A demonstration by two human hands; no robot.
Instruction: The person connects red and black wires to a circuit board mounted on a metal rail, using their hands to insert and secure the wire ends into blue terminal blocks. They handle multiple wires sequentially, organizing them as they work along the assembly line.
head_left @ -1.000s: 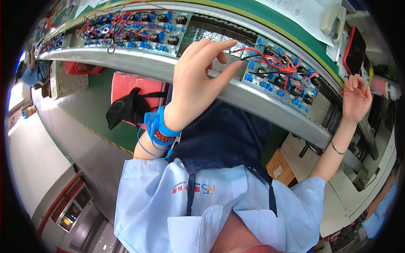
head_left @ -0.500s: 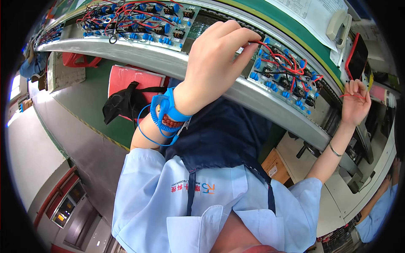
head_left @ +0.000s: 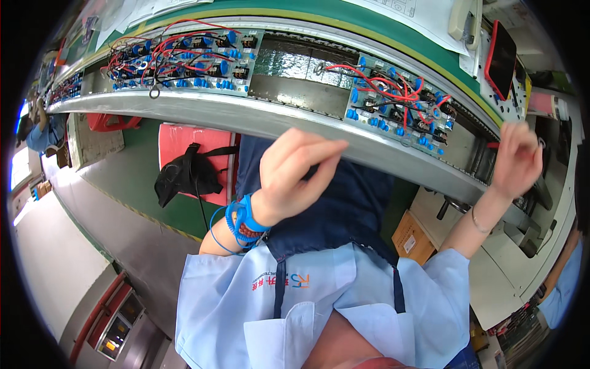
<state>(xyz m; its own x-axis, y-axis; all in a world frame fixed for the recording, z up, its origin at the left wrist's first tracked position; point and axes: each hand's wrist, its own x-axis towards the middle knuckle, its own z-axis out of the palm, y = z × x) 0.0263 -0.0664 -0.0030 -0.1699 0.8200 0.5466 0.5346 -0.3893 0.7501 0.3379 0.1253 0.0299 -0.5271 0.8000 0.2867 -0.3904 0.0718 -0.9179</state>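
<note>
My left hand [head_left: 301, 175], with a blue coiled strap and a beaded bracelet at its wrist, hovers just on my side of the metal rail [head_left: 289, 121]. Its thumb and forefinger close toward each other, and nothing shows between them. My right hand [head_left: 518, 160] is raised at the right end of the rail, smeared by motion. Its fingers are closed around a red wire [head_left: 493, 145], mostly hidden in the hand; a small ring end seems to stick out on the far side. Between the hands lies a circuit board [head_left: 399, 104] with blue parts and red and black wires.
More wired circuit boards [head_left: 184, 61] sit along the conveyor to the left. A phone with a red edge [head_left: 501, 60], a pale handset [head_left: 462, 21] and paper sheets [head_left: 424, 18] lie beyond the rail. A black bag [head_left: 187, 175] rests on a red seat [head_left: 175, 144].
My left hand has let go of the red wire on the board and drawn back toward me. A ring-ended wire now lies off the board's left edge. My right hand has shifted slightly down.
</note>
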